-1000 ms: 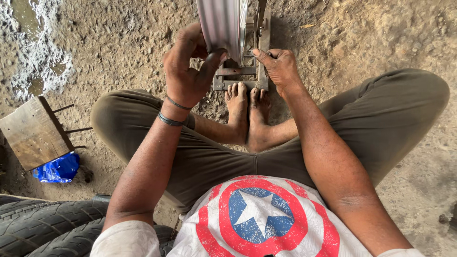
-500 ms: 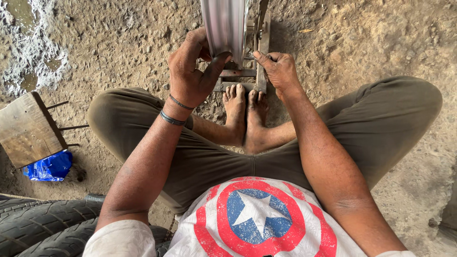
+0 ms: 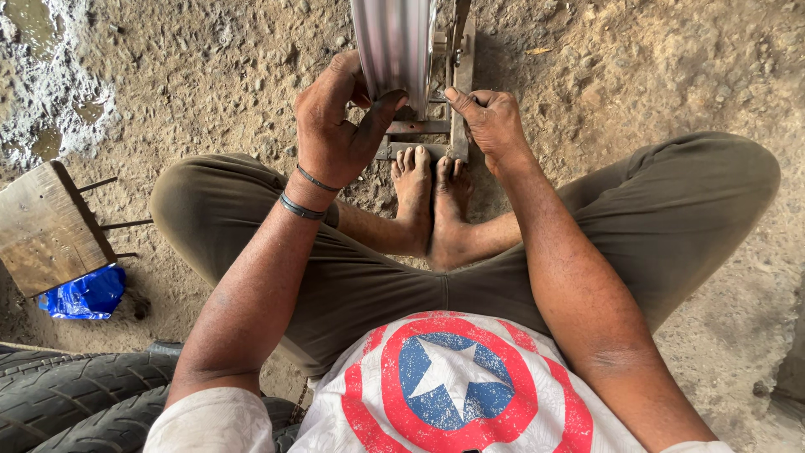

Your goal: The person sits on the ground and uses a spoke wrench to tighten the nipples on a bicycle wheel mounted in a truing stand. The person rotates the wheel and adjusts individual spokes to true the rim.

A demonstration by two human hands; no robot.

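A single head-worn camera is looking steeply down from the seated person's own eye height, facing forward toward 12 o'clock over the crossed legs; it is sitting close, with the metal rim [image 3: 392,46] at 12 o'clock and the tyre [image 3: 75,398] at 8 o'clock

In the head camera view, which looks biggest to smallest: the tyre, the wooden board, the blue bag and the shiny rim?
1. Tyre, though cut off by the frame.
2. Wooden board and shiny rim: look alike, and the rim is cropped, so unranked.
3. Blue bag.
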